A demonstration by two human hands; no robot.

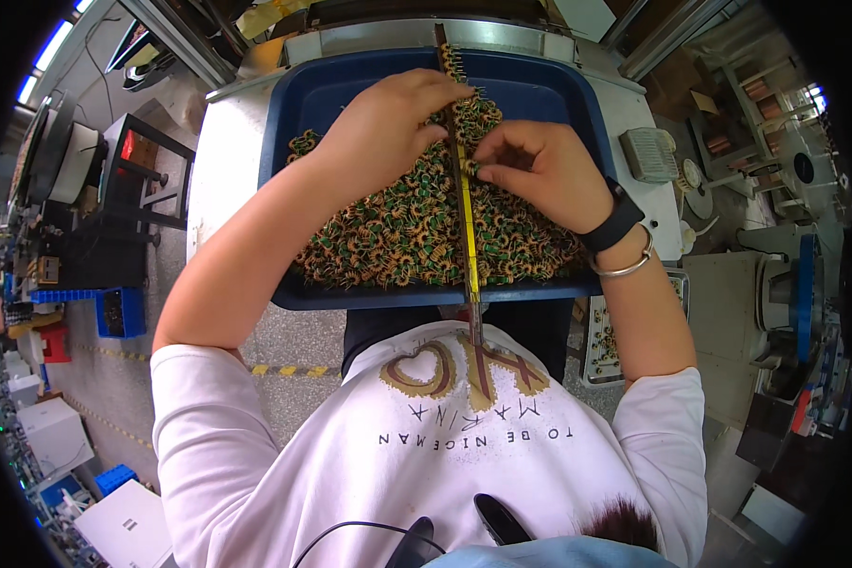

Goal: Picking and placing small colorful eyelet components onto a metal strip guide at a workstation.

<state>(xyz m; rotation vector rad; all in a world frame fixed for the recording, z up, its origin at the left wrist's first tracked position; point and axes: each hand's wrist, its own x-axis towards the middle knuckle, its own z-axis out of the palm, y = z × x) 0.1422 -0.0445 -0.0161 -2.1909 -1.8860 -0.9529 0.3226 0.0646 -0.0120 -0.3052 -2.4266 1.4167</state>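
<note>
A blue plastic tray (298, 104) rests in front of me, filled with several small green ring coils wound with copper wire (398, 237). A long thin rod (468, 246) runs from my chest across the tray to its far rim, with coils threaded on its far end. My left hand (393, 118) lies over the pile and grips the rod near the far half. My right hand (540, 166) pinches one coil right at the rod, just right of the left hand. A black wristband and a metal bangle sit on the right wrist.
The tray sits on a white table (222, 161). A small grey perforated box (648, 153) lies to the tray's right. Another tray of parts (601, 341) is low on the right. Blue bins (118, 310) and black frames stand on the floor at left; machines crowd the right.
</note>
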